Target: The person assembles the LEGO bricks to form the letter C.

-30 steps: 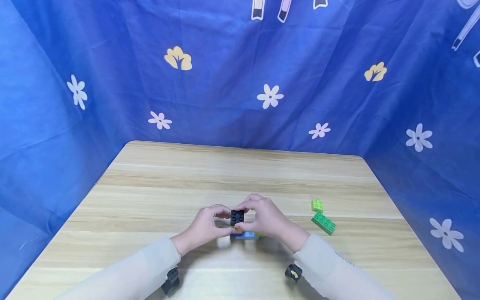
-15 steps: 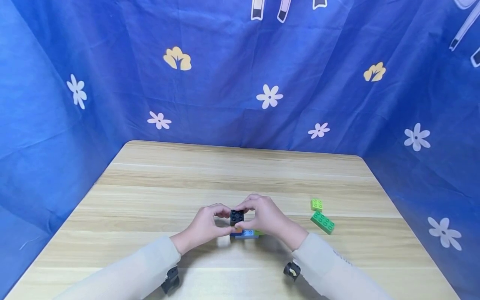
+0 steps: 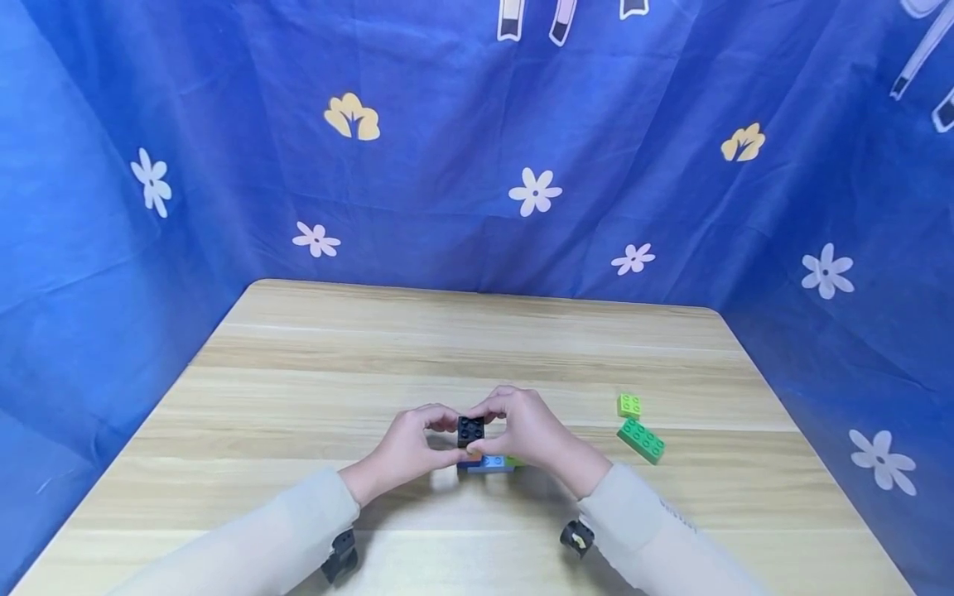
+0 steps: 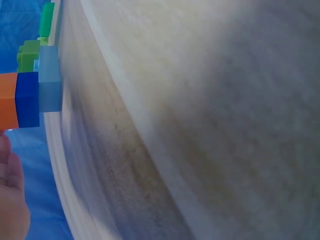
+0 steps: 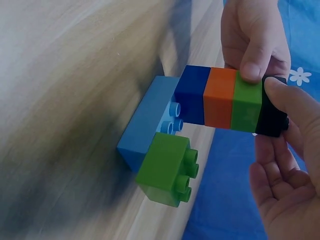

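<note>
A stack of toy building bricks stands at one end of a long light blue brick [image 5: 145,115]. From the bottom up it has a dark blue brick [image 5: 191,95], an orange brick [image 5: 218,100], a green brick [image 5: 246,107] and a black brick [image 3: 470,431]. A lime green brick [image 5: 162,167] sits on the light blue brick's other end. My left hand [image 3: 410,443] pinches the stack at the upper green brick, its thumb on the side. With thumb and fingers, my right hand [image 3: 532,430] grips the black brick on top.
Right of the hands, a small lime brick [image 3: 629,406] and a longer dark green brick [image 3: 641,440] lie on the wooden table [image 3: 358,348]. A blue patterned cloth [image 3: 447,165] hangs behind the table and along both sides.
Both hands keep their grip on the stack with almost no movement. The whole head view has shifted very slightly.
</note>
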Action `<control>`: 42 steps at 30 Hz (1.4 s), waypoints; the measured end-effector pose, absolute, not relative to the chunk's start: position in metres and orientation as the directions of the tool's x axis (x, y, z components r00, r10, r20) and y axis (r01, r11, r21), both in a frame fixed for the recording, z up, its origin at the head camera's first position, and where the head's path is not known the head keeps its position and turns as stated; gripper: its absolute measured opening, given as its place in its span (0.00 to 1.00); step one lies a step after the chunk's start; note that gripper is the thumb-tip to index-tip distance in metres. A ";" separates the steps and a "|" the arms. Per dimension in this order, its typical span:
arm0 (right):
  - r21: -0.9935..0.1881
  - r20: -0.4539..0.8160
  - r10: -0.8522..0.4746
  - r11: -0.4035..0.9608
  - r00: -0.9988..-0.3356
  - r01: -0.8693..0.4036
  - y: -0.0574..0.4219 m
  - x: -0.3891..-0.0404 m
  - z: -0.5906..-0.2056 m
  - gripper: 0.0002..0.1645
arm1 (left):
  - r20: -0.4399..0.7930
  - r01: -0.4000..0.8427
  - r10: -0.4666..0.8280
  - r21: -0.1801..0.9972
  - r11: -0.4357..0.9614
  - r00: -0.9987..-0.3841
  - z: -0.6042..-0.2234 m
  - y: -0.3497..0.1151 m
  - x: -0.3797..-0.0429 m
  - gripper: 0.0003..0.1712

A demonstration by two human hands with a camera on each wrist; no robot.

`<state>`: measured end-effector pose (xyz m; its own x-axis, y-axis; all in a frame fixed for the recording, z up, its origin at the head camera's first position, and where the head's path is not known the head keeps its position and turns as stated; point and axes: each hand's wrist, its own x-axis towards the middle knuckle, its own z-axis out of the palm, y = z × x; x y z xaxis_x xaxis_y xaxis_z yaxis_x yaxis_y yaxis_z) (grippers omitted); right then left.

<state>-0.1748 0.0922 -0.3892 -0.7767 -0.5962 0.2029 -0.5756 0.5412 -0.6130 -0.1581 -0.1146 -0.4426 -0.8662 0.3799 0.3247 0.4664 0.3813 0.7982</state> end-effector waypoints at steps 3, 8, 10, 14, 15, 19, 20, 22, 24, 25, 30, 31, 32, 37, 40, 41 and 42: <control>-0.597 0.199 -0.605 0.548 -0.771 -0.585 0.092 -0.175 -0.389 0.23 | 0.322 0.457 0.373 0.809 0.369 -0.870 -0.443 -0.116 -0.158 0.21; -0.580 0.195 -0.608 0.561 -0.770 -0.590 0.092 -0.175 -0.386 0.24 | 0.358 0.480 0.371 0.816 0.321 -0.857 -0.442 -0.117 -0.158 0.19; -0.583 0.195 -0.606 0.561 -0.771 -0.588 0.093 -0.175 -0.386 0.24 | 0.373 0.490 0.368 0.816 0.307 -0.852 -0.441 -0.117 -0.158 0.19; -0.596 0.188 -0.604 0.557 -0.775 -0.579 0.093 -0.175 -0.387 0.25 | 0.380 0.489 0.361 0.823 0.289 -0.852 -0.441 -0.117 -0.158 0.18; -0.598 0.192 -0.604 0.554 -0.774 -0.580 0.093 -0.175 -0.387 0.25 | 0.381 0.490 0.360 0.822 0.289 -0.851 -0.441 -0.118 -0.158 0.18; -0.604 0.200 -0.597 0.550 -0.777 -0.577 0.094 -0.175 -0.390 0.26 | 0.391 0.504 0.367 0.813 0.292 -0.844 -0.439 -0.118 -0.158 0.20; -0.607 0.203 -0.596 0.546 -0.777 -0.578 0.094 -0.175 -0.390 0.26 | 0.394 0.510 0.371 0.808 0.296 -0.841 -0.439 -0.117 -0.158 0.21; -0.616 0.211 -0.596 0.534 -0.774 -0.579 0.096 -0.175 -0.392 0.26 | 0.397 0.516 0.376 0.802 0.301 -0.837 -0.438 -0.117 -0.157 0.21; -0.631 0.218 -0.600 0.515 -0.770 -0.580 0.098 -0.176 -0.395 0.26 | 0.391 0.512 0.379 0.804 0.304 -0.839 -0.436 -0.116 -0.157 0.21; -0.645 0.216 -0.600 0.504 -0.770 -0.575 0.099 -0.176 -0.396 0.25 | 0.385 0.506 0.379 0.806 0.306 -0.841 -0.436 -0.116 -0.157 0.21; -0.725 0.191 -0.585 0.457 -0.788 -0.515 0.107 -0.176 -0.401 0.25 | 0.344 0.470 0.377 0.822 0.322 -0.860 -0.434 -0.116 -0.156 0.20; -0.740 0.187 -0.580 0.448 -0.793 -0.502 0.109 -0.175 -0.401 0.26 | 0.339 0.465 0.375 0.823 0.327 -0.863 -0.434 -0.116 -0.156 0.20; -0.750 0.187 -0.575 0.440 -0.797 -0.494 0.111 -0.175 -0.402 0.26 | 0.336 0.462 0.373 0.822 0.332 -0.865 -0.435 -0.116 -0.157 0.20; -0.775 0.221 -0.544 0.406 -0.809 -0.484 0.125 -0.174 -0.406 0.26 | 0.328 0.454 0.368 0.824 0.339 -0.870 -0.438 -0.116 -0.158 0.21; -0.775 0.255 -0.517 0.396 -0.817 -0.493 0.137 -0.174 -0.410 0.26 | 0.320 0.445 0.368 0.833 0.330 -0.873 -0.439 -0.116 -0.158 0.22; -0.772 0.266 -0.507 0.398 -0.820 -0.497 0.141 -0.175 -0.412 0.26 | 0.317 0.441 0.368 0.837 0.325 -0.874 -0.440 -0.116 -0.158 0.22; -0.765 0.276 -0.497 0.405 -0.823 -0.501 0.146 -0.175 -0.414 0.26 | 0.314 0.437 0.367 0.839 0.323 -0.875 -0.440 -0.116 -0.157 0.23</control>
